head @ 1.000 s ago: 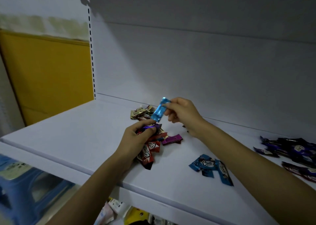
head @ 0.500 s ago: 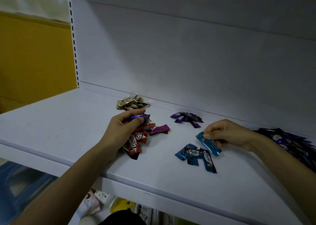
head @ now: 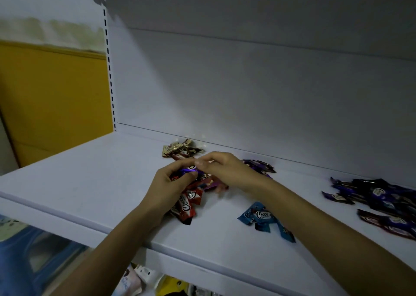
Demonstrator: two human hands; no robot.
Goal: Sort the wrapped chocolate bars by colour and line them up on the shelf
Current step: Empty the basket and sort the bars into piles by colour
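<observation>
**Two hands meet over the mixed pile**

A white shelf [head: 90, 183] fills the middle of the frame. Near its middle lies a mixed pile [head: 202, 183] of wrapped chocolate bars. The left hand [head: 173, 183] rests on this pile with its fingers curled round a purple bar [head: 189, 172]. The right hand [head: 225, 169] is just beside it. Its fingers are bent and its tips touch the same bar, but I cannot tell if it has hold of it.

Red bars [head: 186, 203] stick out under the left hand. Gold bars [head: 180, 150] lie just behind the hands, by the back wall. A few purple bars [head: 261, 165] lie behind the right wrist. Blue bars [head: 262, 215] lie at the lower middle, under the right arm. A big dark pile [head: 382, 196] sits at the right edge.

A yellow wall [head: 51, 97] is at the left.
</observation>
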